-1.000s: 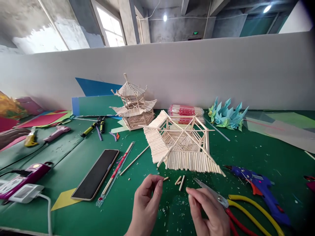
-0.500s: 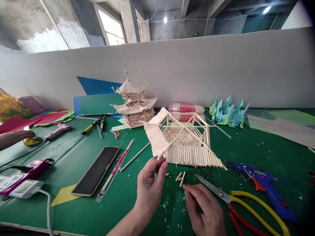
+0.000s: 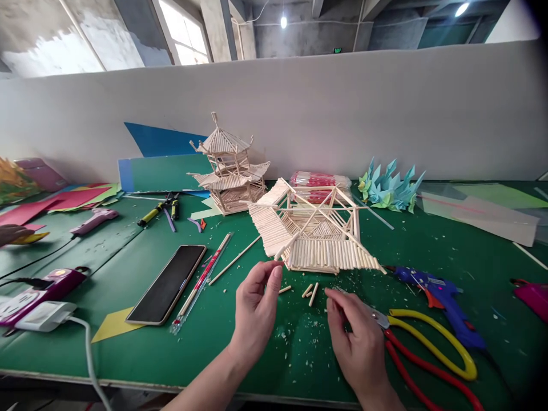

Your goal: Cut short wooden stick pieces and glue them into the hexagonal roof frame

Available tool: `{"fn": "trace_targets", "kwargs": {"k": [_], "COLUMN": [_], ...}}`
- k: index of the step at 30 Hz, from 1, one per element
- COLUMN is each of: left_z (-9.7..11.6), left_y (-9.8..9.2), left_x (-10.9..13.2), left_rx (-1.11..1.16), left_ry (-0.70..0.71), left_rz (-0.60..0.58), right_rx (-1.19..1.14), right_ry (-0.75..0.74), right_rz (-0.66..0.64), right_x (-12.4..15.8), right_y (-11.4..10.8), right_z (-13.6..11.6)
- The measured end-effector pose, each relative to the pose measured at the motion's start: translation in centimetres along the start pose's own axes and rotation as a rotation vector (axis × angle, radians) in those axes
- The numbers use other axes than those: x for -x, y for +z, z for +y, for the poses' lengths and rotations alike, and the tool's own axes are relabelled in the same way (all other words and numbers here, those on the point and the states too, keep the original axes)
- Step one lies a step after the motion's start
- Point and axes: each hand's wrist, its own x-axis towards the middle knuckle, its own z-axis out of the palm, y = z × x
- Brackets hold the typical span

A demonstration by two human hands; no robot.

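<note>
The wooden-stick roof frame (image 3: 314,254) stands in front of me, with two sides covered in rows of pale sticks. My left hand (image 3: 256,311) is closed in a pinch at its near left corner, thumb and forefinger on the stick end there. Several short cut sticks (image 3: 314,294) lie on the table between my hands. Just right of them, my right hand (image 3: 357,337) is held with thumb and forefinger slightly apart, and nothing shows between them. Partly behind that hand lie cutting pliers (image 3: 432,342) with red and yellow handles.
A stick pagoda (image 3: 226,171) stands behind left. A blue glue gun (image 3: 445,299) lies right, beyond the pliers. Left are a phone (image 3: 168,285), a wrapped stick pack (image 3: 203,279) and a power strip (image 3: 40,294). Another person's hand (image 3: 11,234) is at the far left edge.
The view has tipped down, so the scene sits higher. My right hand has drawn right, away from the short stick its fingertips were at. My left hand stays at the roof corner.
</note>
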Motion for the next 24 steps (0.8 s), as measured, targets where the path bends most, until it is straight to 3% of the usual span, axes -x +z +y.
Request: {"fn": "trace_targets", "kwargs": {"k": [6,10,19,24], "left_z": [-3.3,-4.5,-4.5,-3.3], "left_y": [-0.8,-0.6,-0.6,0.8], "left_x": [-0.3,-0.8,-0.3,0.0], "left_rx": [-0.204,-0.354,-0.605,-0.739], "left_ry": [0.156,0.276,0.432,0.449], "left_rz": [0.028,-0.085,-0.327,-0.485], "right_rx": [0.187,0.298,0.381,0.325], "right_ry": [0.015,-0.018,-0.044,-0.032], "right_rz": [-0.02,-0.09,-0.145,-0.114], "right_x": [-0.1,-0.2,-0.6,-0.5], "right_y": [0.5,0.7,1.1,1.2], "right_z": [0.8,0.9,0.1,0.3]}}
